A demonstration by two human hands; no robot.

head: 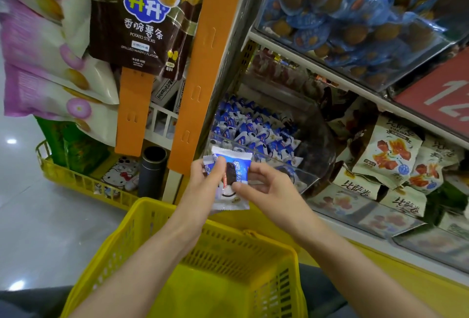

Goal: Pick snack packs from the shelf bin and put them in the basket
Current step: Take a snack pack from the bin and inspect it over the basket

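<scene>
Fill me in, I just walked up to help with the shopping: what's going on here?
A person stands at a shop shelf, holding a few blue-and-white snack packs between both hands. The left hand grips them from the side, and the right hand pinches the lower part of one. The packs are just in front of the clear shelf bin, which holds many more of the same kind, and above the yellow basket. No pack is visible in the basket yet.

Single head-worn wide view, looking forward and down, close over the basket (152, 204), shelf bin (274, 159) ahead
</scene>
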